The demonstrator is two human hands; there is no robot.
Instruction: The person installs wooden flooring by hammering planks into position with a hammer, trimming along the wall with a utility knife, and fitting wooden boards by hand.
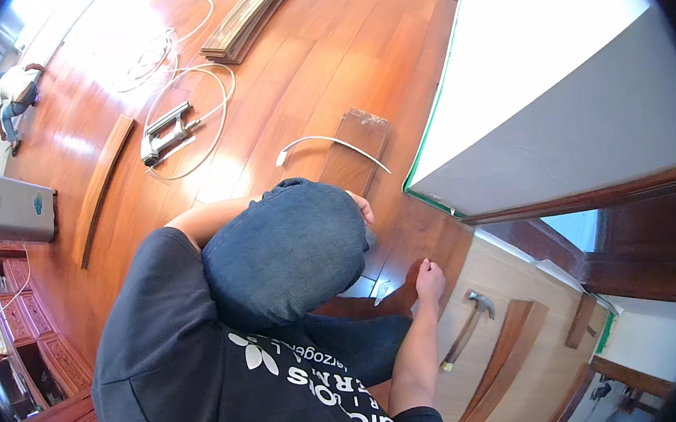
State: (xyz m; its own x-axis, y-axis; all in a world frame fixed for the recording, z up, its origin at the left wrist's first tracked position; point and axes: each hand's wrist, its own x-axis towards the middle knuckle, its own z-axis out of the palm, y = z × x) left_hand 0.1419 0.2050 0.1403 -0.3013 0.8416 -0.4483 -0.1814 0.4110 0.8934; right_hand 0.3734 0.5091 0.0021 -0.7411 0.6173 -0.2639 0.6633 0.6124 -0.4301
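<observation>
My right hand (430, 281) is closed, low over the edge of the reddish-brown plank floor (332, 65). Whatever its fingers hold, if anything, is hidden. Beyond my bent knee, only part of my left hand (364, 207) shows; the knee hides most of its fingers. A short wooden plank (355, 148) lies ahead of that hand, with a thin white curved strip (331, 137) across it. Small clear plastic scraps (381, 290) lie between my knee and right hand. To the right, a claw hammer (469, 328) rests on the pale underlayer.
Loose planks (503, 366) lie beside the hammer. A nail gun (170, 133) with a pale coiled hose (226, 100) and a long plank (104, 189) are ahead left, near a grey metal box (19, 209). Plank stack (250, 16) lies farther off. Another person (16, 100) bends far left.
</observation>
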